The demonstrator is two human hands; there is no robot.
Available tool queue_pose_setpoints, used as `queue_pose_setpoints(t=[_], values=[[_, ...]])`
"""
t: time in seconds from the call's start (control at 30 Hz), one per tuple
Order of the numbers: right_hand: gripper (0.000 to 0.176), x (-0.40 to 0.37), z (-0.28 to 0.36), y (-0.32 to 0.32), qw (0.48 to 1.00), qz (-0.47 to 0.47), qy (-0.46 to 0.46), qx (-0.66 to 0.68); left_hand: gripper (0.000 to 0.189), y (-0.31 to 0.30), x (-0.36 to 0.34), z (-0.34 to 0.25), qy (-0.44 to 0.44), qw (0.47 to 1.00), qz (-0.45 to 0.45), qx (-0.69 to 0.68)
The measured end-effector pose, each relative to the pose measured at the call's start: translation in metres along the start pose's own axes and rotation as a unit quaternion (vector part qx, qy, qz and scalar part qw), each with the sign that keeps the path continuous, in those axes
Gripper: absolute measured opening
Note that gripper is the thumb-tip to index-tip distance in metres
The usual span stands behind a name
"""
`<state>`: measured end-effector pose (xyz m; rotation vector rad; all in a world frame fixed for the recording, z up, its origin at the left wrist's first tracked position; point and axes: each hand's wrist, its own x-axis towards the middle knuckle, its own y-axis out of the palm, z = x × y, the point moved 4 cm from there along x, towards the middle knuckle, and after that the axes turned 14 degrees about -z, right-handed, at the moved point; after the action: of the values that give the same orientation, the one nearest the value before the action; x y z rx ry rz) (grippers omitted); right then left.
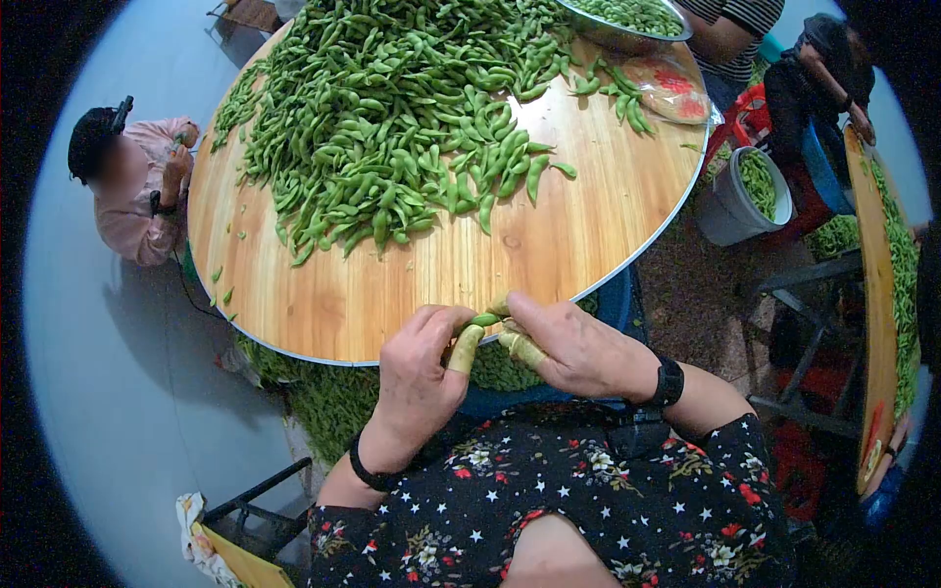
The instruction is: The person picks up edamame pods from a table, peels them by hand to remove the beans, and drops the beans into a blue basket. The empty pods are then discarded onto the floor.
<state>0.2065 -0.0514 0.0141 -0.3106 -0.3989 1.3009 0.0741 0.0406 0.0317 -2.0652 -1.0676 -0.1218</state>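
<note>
A green edamame pod (484,319) is pinched between my two hands at the near edge of the round wooden table (314,314). My left hand (423,358) has its fingers closed on the pod's left end, with a yellowish cover on the thumb. On the pod's right end, my right hand (578,348) is closed too, and yellowish covers wrap some of its fingertips. Beyond my hands lies a large heap of edamame pods (382,127), spread over the far half of the table.
A metal bowl of shelled beans (632,22) stands at the far right edge, near a plastic bag (671,93). A white bucket (740,211) holds more green beans. A blue tub (616,299) sits below the table edge. Co-workers sit left (147,191) and right (823,78).
</note>
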Motion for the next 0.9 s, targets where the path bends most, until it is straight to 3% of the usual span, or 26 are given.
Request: queue_pose_setpoints(t=[0.33,0.47,0.5,0.53,0.57,0.63,0.67,0.7,0.8,0.83,0.9], values=[[0.020,-0.002,0.010,-0.007,0.997,0.028,0.005,-0.077,0.010,-0.003,-0.003,-0.004,-0.001,1.000,0.005,-0.008],[0.020,0.001,0.004,-0.011,0.998,0.059,-0.024,-0.005,0.017,-0.008,-0.007,-0.004,0.027,0.994,0.069,-0.077],[0.023,0.001,-0.001,-0.010,0.979,0.134,0.097,0.116,0.018,-0.008,-0.008,-0.006,0.048,0.991,0.083,-0.091],[0.027,-0.003,-0.005,-0.007,0.926,0.205,0.215,0.232,0.018,-0.006,-0.008,-0.004,0.047,0.991,0.083,-0.092],[0.027,-0.004,-0.009,-0.007,0.926,0.205,0.217,0.233,0.019,-0.005,-0.010,-0.004,0.072,0.989,0.079,-0.105],[0.030,-0.009,-0.022,0.003,0.816,0.256,0.321,0.407,0.019,-0.005,-0.010,-0.004,0.099,0.986,0.072,-0.116],[0.030,-0.010,-0.029,0.009,0.785,0.268,0.320,0.458,0.020,-0.005,-0.011,-0.007,0.136,0.985,0.063,-0.090],[0.030,-0.010,-0.026,0.009,0.785,0.268,0.320,0.457,0.022,-0.005,-0.011,-0.009,0.172,0.982,0.053,-0.063],[0.024,-0.007,-0.016,0.009,0.892,0.165,0.250,0.338,0.026,-0.007,-0.016,-0.009,0.204,0.979,0.006,0.012],[0.021,-0.005,-0.010,0.009,0.924,0.102,0.199,0.310,0.026,-0.005,-0.017,-0.011,0.205,0.979,0.004,0.016],[0.015,-0.003,-0.017,0.012,0.987,-0.060,-0.028,0.146,0.030,-0.005,-0.017,-0.012,0.179,0.980,-0.071,0.055]])
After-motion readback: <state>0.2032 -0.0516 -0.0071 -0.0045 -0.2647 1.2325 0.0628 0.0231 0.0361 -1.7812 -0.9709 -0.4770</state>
